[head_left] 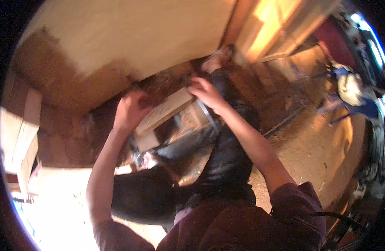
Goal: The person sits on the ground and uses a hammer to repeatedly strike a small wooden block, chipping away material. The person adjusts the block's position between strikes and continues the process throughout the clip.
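A pale rectangular wooden block (166, 109) lies slanted between my two hands, over a low, partly hidden support in front of my legs. My left hand (131, 109) is at the block's left end, its fingers smeared by motion; whether it grips the wood is unclear. Beside the far right end is my right hand (207, 95), with fingers stretched out and slightly apart. Under the block, a smaller pale wooden piece (148, 141) and a grey metallic edge (206, 111) show, both blurred.
A large tan panel (129, 33) with brown stained patches rises ahead. Stacked pale boards (27, 121) stand at left; lit wooden planks (272, 29) lean at far right. My dark-trousered legs (226, 167) flank the work. White and blue items (351, 90) sit on the right.
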A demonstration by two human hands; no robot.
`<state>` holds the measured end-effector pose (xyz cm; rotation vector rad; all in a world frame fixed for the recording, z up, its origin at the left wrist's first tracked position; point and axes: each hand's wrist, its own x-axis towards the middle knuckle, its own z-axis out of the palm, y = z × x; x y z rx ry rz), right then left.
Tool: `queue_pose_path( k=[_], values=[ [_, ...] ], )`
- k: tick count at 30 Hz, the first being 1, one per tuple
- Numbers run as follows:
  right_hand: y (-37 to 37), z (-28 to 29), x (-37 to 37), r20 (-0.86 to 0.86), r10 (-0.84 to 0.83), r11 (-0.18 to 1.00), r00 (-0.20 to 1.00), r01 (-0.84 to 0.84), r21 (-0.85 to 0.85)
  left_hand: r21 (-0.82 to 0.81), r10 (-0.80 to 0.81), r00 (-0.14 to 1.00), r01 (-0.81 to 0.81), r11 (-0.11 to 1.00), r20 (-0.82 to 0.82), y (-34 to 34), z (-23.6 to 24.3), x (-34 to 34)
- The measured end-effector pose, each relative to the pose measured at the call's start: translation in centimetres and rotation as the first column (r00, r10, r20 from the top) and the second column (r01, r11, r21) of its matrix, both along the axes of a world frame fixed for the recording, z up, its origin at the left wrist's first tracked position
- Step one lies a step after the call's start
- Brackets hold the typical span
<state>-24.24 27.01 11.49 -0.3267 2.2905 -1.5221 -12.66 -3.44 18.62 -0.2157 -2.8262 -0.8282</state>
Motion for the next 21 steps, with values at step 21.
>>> queue_pose_path(
  k=[21],
  values=[
    [-4.7,-9.7,5.3,-0.734,0.288,0.939,0.615,-0.031,0.343,0.051,0.159,0.983,-0.164,0.985,0.096,-0.6,2.9,-4.1]
  ],
)
